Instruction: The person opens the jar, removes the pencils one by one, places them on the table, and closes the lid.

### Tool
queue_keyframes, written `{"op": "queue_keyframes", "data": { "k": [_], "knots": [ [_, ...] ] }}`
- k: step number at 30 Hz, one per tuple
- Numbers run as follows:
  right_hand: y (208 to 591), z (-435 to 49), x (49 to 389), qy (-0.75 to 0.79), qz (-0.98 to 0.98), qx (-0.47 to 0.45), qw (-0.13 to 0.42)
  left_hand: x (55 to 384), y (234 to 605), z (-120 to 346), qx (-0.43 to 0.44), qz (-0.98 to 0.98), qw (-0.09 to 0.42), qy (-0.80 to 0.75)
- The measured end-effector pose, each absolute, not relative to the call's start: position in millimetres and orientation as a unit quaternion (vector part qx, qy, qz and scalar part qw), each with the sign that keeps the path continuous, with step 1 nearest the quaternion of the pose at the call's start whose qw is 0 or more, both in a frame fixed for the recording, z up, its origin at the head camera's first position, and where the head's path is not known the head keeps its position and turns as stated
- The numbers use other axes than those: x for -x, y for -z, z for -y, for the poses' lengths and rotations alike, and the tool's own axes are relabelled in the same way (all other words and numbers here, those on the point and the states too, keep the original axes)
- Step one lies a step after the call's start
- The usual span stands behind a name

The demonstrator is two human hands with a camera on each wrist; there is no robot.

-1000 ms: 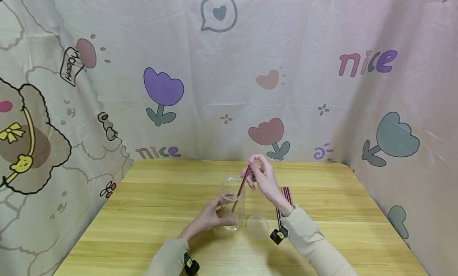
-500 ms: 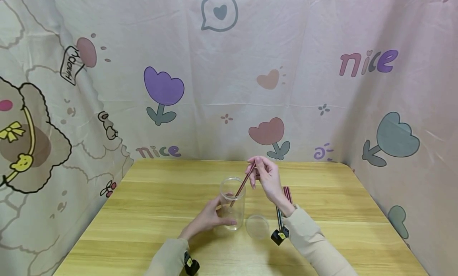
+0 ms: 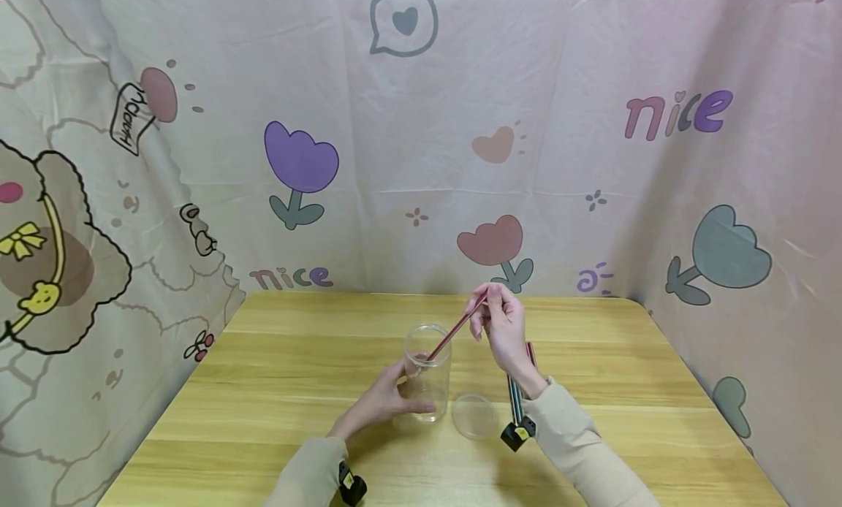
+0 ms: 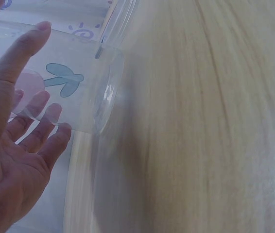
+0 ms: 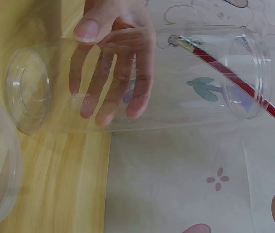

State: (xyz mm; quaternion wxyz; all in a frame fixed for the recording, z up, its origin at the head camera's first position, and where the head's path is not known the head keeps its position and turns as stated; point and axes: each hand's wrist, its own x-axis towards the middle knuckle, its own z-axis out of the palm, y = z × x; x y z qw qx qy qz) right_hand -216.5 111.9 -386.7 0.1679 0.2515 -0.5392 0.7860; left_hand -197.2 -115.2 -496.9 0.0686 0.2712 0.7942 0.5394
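Observation:
A clear plastic jar (image 3: 427,390) stands upright and uncapped on the table. My left hand (image 3: 389,399) grips it around its lower side, the thumb in front and the fingers behind. Above and right of the rim, my right hand (image 3: 503,328) pinches the upper end of a red pencil (image 3: 457,330). It slants down to the left through the jar's mouth, and its lower end is inside the upper part. In the right wrist view, that end of the pencil (image 5: 225,72) has a gold-coloured band. The left wrist view shows thumb and fingers about the jar (image 4: 86,73).
A round clear lid (image 3: 473,416) lies on the table just right of the jar. Dark pencils (image 3: 515,399) and red ones (image 3: 531,353) lie beyond it, partly hidden by the right wrist. A printed cloth (image 3: 395,164) hangs behind the wooden table (image 3: 283,390).
My right hand has moved to the right, drawing the pencil upward and tilting it more, so its lower end sits higher in the jar. The left hand and the jar have stayed in place.

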Motion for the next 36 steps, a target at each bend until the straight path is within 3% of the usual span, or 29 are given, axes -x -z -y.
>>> {"op": "queue_keyframes", "data": {
  "k": [15,36],
  "knots": [
    [383.0,-127.4,217.0,-0.844,0.456,-0.236,0.154,197.4,498.0,116.4,-0.267,-0.777,0.092,-0.562],
    [373.8,-161.6,215.7,-0.85,0.416,-0.285,0.154,197.4,496.7,115.4,-0.266,-0.775,0.092,-0.566]
  ]
}}
